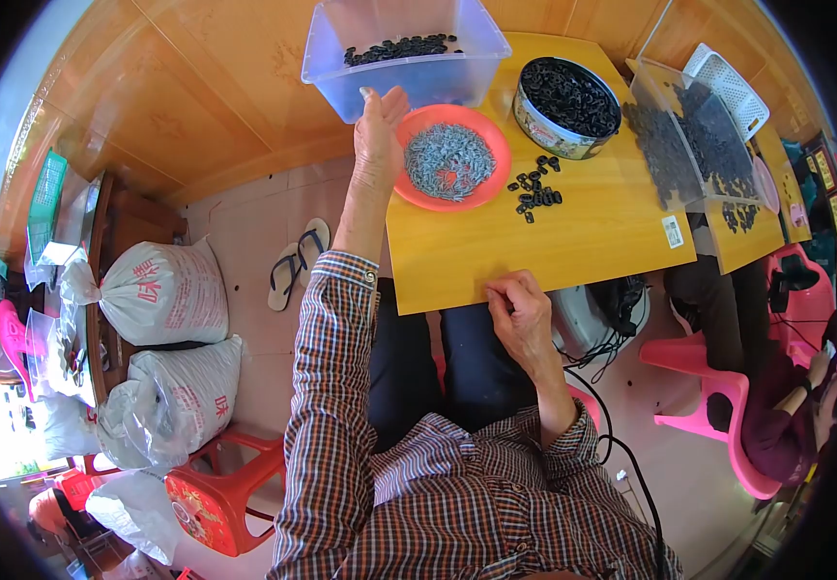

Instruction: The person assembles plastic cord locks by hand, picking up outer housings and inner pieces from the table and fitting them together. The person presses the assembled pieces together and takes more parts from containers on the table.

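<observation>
My left hand (pixel 380 126) is raised by the near left corner of a clear plastic bin (pixel 404 85), left of an orange plate (pixel 499 155). Its thumb and fingers are apart, with nothing seen between them. Small grey metal pieces (pixel 438 155) fill much of the plate. At the table's front edge, my right hand (pixel 522 311) has its fingers curled in; anything inside them is hidden. Loose black parts (pixel 539 196) lie on the yellow table (pixel 476 246), below a round tub (pixel 562 140) heaped with black parts.
Another clear bin (pixel 694 145) with black parts and a white basket (pixel 728 92) are at right. A co-worker's arm (pixel 800 387) shows by a pink chair (pixel 704 377). White sacks (pixel 172 295), sandals (pixel 288 275) and a red stool (pixel 216 498) are left; a black cable (pixel 626 449) hangs right.
</observation>
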Action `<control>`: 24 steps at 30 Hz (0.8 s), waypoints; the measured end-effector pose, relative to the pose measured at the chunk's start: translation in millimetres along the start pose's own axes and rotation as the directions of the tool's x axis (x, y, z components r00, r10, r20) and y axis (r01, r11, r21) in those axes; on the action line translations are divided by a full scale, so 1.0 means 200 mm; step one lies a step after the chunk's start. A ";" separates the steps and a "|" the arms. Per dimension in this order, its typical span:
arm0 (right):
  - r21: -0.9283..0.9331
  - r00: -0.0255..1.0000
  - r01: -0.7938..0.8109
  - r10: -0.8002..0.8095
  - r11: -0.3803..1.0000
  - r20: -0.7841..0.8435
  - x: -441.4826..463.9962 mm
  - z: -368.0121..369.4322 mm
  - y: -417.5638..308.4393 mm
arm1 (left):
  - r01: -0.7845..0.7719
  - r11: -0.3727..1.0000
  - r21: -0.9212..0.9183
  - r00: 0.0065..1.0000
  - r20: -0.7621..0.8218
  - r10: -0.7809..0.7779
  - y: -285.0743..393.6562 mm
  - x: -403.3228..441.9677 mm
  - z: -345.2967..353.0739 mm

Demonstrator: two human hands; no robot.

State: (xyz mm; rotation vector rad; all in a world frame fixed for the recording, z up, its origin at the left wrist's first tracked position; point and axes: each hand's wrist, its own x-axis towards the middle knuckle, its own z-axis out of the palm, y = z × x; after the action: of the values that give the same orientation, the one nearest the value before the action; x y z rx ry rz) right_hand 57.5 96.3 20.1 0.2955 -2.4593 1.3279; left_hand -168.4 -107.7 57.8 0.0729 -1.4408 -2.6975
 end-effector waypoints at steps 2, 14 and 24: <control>0.005 1.000 -0.004 0.004 1.000 0.006 0.00 0.00 0.00 | -0.027 0.998 -0.054 0.999 0.019 0.028 -0.01 0.00 -0.02; 0.053 0.996 -0.071 0.074 0.996 -0.052 0.00 0.05 0.06 | -0.061 0.331 0.942 0.736 -0.182 0.652 -0.15 -0.39 -0.17; 0.285 0.933 -0.352 0.360 0.892 0.024 0.08 0.04 -0.04 | 0.029 0.934 0.356 0.958 -0.276 0.076 -0.27 -0.54 -0.04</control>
State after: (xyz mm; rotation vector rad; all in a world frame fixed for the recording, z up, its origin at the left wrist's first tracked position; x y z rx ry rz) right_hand 44.1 83.9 28.4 -0.1207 -2.3695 1.8291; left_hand -63.6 -74.3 7.8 0.4451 -1.7935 -2.2512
